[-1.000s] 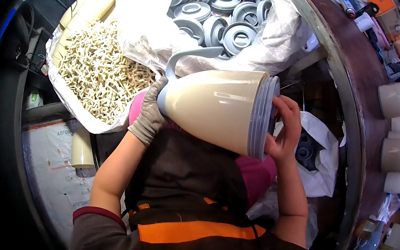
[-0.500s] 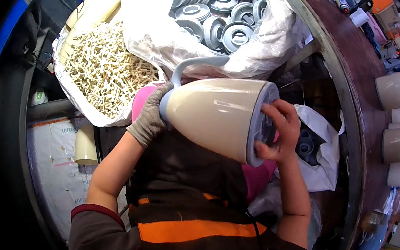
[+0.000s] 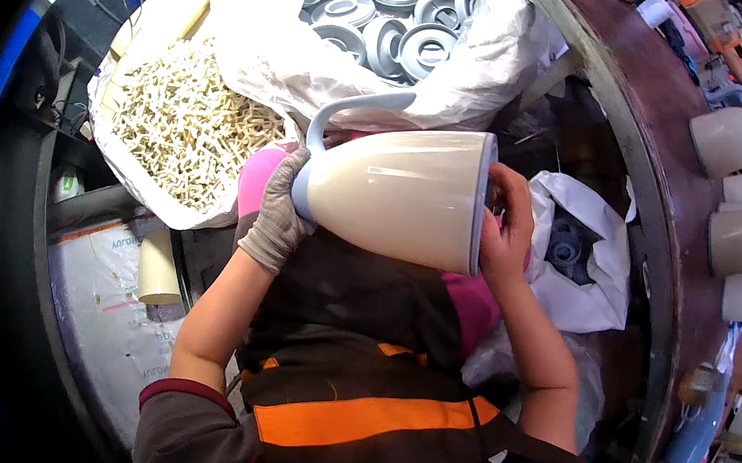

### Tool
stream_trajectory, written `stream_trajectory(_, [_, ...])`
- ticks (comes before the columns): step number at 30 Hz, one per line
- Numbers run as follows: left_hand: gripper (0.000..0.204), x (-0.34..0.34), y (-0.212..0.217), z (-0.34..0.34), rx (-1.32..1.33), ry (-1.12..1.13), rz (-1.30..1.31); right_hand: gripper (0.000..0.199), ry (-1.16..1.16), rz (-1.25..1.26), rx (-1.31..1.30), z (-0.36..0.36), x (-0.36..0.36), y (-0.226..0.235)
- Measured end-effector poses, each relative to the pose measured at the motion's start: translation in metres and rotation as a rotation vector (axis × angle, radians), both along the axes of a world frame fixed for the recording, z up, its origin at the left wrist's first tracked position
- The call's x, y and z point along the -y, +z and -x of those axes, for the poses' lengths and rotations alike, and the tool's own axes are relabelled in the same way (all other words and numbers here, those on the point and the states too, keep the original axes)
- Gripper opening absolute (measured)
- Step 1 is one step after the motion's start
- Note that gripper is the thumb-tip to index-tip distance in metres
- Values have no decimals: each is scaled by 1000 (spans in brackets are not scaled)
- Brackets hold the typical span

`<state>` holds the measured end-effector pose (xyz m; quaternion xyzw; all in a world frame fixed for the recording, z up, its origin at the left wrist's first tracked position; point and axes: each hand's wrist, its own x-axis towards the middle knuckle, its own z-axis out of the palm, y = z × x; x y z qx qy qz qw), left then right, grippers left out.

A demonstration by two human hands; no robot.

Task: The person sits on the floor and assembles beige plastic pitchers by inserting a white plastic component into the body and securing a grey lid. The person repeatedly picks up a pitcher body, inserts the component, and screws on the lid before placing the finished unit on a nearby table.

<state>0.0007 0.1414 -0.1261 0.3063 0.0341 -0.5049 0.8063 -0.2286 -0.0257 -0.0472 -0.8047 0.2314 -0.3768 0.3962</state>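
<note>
A cream jug (image 3: 398,195) with a blue-grey collar and a curved blue-grey handle (image 3: 358,105) lies sideways in front of me, its base facing right. My left hand (image 3: 276,218), in a grey work glove, is closed around the collar at the narrow end. At the wide end my bare right hand (image 3: 509,224) has its fingers bent against the base, inside the blue-grey rim (image 3: 481,203). The base itself is turned out of sight, so I cannot make out what the fingertips touch there.
A white sack of grey ring-shaped parts (image 3: 428,51) stands ahead, beside a sack of small cream pieces (image 3: 195,125). A white bag with dark round parts (image 3: 566,245) lies at right. Several similar jugs (image 3: 740,242) stand on the brown bench (image 3: 667,201). A cream shell (image 3: 159,270) lies at left.
The jug has turned so its base faces away from view. My right-hand fingers have drawn together and curled in at the base rim. My left hand keeps its hold on the collar.
</note>
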Motion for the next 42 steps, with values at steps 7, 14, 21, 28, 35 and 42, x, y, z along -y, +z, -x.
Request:
stream_trajectory(7, [50, 8, 45, 3, 389, -97, 35, 47, -23, 151, -101, 27, 16, 70])
stream_trajectory(14, [51, 46, 137, 48, 1320, -710, -110, 51, 142, -172, -220, 45, -49, 64])
stream_trajectory(21, [46, 49, 157, 44, 1413, 19, 264, 47, -247, -15, 368, 116, -33, 134])
stream_trajectory(28, [23, 53, 114, 79, 1501, -609, -36, 33, -732, 770, 581, 177, 47, 219])
stream_trajectory(35, [25, 31, 98, 97, 1327, -778, -256, 30, -905, 605, 517, 201, 113, 189])
stream_trajectory(42, [25, 6, 64, 63, 1206, -642, -287, 41, -1273, 719, 24, 212, 196, 185])
